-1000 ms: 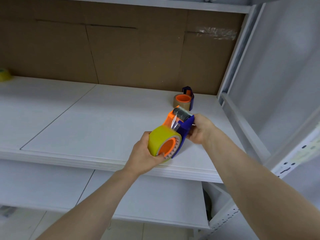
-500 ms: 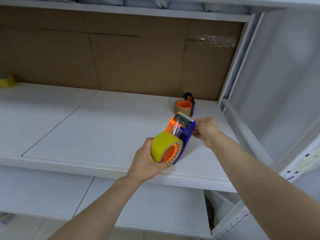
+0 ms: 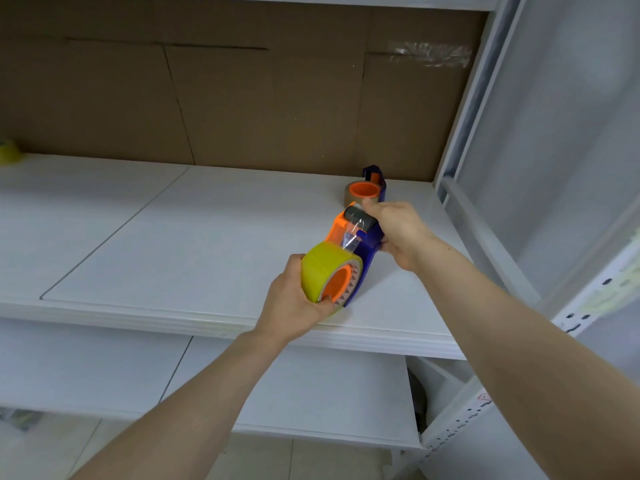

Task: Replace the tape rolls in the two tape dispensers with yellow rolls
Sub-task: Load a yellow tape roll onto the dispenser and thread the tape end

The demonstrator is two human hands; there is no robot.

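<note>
At the far left edge of the upper shelf (image 3: pixel 145 244), against the cardboard backing (image 3: pixel 242 105), a spare yellow roll (image 3: pixel 8 152) was partly seen, well apart from the work. Nearer the middle, above the shelf's front edge, the left hand (image 3: pixel 294 306) was closed around the yellow roll (image 3: pixel 320 271) already seated on the orange hub (image 3: pixel 337 284) of the blue and orange dispenser (image 3: pixel 365 252); a thumb was laid across the lower rim of the roll. A strip of clear-looking tape (image 3: pixel 351 237) was drawn from the roll up to the dark roller (image 3: pixel 360 216) at the dispenser's head. To the right, the right hand (image 3: pixel 398 233) was wrapped over the head and blue side plate of the dispenser, its fingertips at the roller. Behind that hand, close to the backing, the second dispenser (image 3: pixel 372 187) was seen lying on the shelf, a brownish roll (image 3: pixel 349 199) apparently mounted on it.

The step in hand was judged to be the threading of the free tape end through the first dispenser. The next move was judged to call for the tape to be pressed over the roller toward the cutter, after which the second dispenser would need its roll exchanged. A printed band of small triangles was visible on the core (image 3: pixel 349 289) of the yellow roll; no brand name or wording could be read.
</note>
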